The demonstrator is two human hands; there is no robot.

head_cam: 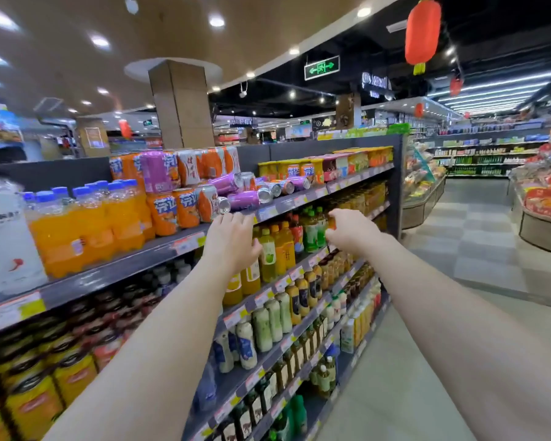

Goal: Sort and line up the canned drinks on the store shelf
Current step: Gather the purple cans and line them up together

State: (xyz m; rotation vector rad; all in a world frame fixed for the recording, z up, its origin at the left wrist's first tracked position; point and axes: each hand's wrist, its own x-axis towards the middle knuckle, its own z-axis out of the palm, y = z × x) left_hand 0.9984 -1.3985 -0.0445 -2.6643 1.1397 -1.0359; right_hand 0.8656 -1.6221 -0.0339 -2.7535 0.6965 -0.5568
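On the top shelf (pixel 303 200) several purple cans (pixel 244 199) and orange cans (pixel 287 187) lie toppled on their sides. To their left, orange cans (pixel 185 206) stand upright in stacked rows, with a purple can (pixel 156 171) on the upper layer. My left hand (pixel 231 238) is stretched out just below the shelf's front edge, under the fallen purple cans, fingers apart and holding nothing. My right hand (pixel 347 229) reaches forward further right, in front of the bottles one shelf down. Its fingers curl loosely and I see nothing in them.
Orange soda bottles (pixel 86 224) fill the top shelf at left. Lower shelves carry juice and tea bottles (pixel 274 249). Yellow boxed drinks (pixel 357 160) stand further along the top shelf. The aisle floor (pixel 458 249) runs on the right, past display bins (pixel 544 218).
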